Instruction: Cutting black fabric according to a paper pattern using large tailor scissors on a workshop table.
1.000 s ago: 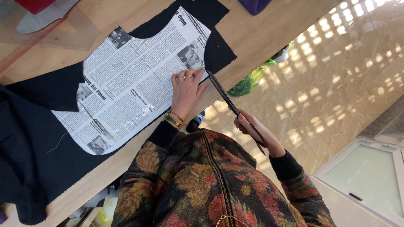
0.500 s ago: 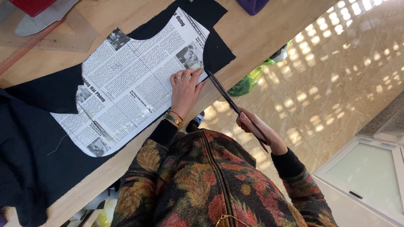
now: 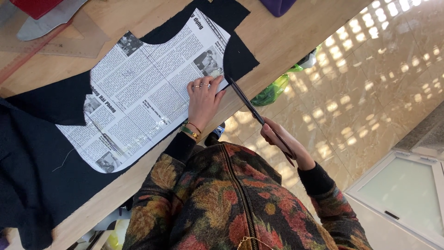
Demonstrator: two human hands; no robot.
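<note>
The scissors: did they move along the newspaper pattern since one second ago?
No. The scissors have the same place beside the newspaper pattern corner, near the table edge.

The pattern (image 3: 138,99) was thin printed paper. The cloth (image 3: 32,171) under it looked black, soft and matt. The tabletop (image 3: 296,32) was smooth wood. The floor (image 3: 370,92) was shiny stone.

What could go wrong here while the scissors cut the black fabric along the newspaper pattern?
1. The left hand presses the newspaper pattern right beside the scissors; its fingertips could be nicked.
2. No pins show on the pattern, so it may slip on the black fabric and spoil the line.
3. The cut runs at the table edge; overhanging fabric may sag and pull. The right hand works off the table, unsupported.
</note>
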